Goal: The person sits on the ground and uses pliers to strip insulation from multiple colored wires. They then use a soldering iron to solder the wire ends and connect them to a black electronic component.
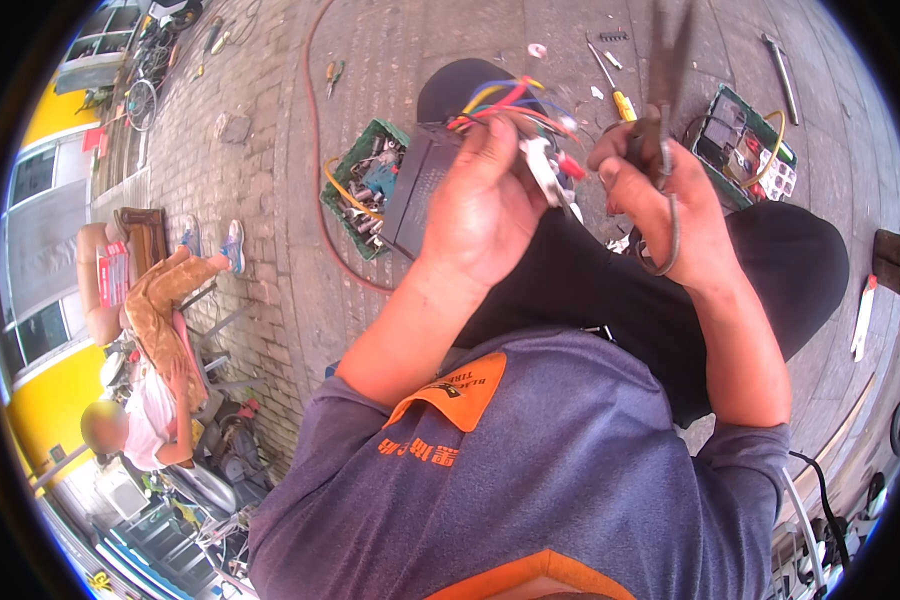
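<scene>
My left hand point(476, 206) grips a bundle of coloured wires point(506, 97), red, yellow, blue and black, that fans out above the fingertips. White and red plastic connectors point(544, 169) dangle beside that palm. In my right hand point(679, 214) is a pair of metal scissors point(666, 82), its blades pointing up and away from me, blurred. A loop of the handle shows below my fingers. The scissors are apart from the wires. Behind my left wrist stands a dark grey box-shaped unit point(416, 184) bearing writing, partly hidden by my forearm.
Green baskets of parts and tools, one on the left point(364, 191) and one on the right point(746, 146), flank my knees. A yellow-handled screwdriver point(624, 106), a metal bar tool point(782, 79) and a reddish hose point(313, 112) lie on the paving. A person point(161, 360) sits at far left near scooters.
</scene>
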The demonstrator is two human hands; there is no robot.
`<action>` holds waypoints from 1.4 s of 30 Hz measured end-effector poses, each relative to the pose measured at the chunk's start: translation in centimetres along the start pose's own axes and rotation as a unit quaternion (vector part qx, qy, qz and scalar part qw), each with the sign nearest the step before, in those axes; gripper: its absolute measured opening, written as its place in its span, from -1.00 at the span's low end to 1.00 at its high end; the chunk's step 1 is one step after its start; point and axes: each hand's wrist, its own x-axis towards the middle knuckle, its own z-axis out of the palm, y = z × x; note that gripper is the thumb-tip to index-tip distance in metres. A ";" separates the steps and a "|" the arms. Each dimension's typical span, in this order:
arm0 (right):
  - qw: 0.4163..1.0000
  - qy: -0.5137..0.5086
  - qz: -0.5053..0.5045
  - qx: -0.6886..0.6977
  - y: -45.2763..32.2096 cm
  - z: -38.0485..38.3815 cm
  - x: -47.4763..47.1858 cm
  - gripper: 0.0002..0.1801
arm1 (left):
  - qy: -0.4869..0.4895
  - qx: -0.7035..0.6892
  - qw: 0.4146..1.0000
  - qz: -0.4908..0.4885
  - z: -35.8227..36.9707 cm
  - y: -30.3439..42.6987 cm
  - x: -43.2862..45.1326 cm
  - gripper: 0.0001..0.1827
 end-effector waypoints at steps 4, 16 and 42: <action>1.000 0.010 -0.013 0.008 -1.1 -0.1 -0.8 -0.82 | 0.055 0.009 0.998 0.024 -0.5 0.3 0.6 -0.73; 0.995 0.076 -0.056 -0.026 0.9 0.5 -0.4 -0.82 | 0.064 0.038 0.996 0.047 0.1 -1.5 1.3 -0.72; 0.984 0.080 0.001 0.157 2.9 -1.5 1.1 -0.90 | 0.101 0.032 0.994 -0.003 2.5 -1.8 0.2 -0.59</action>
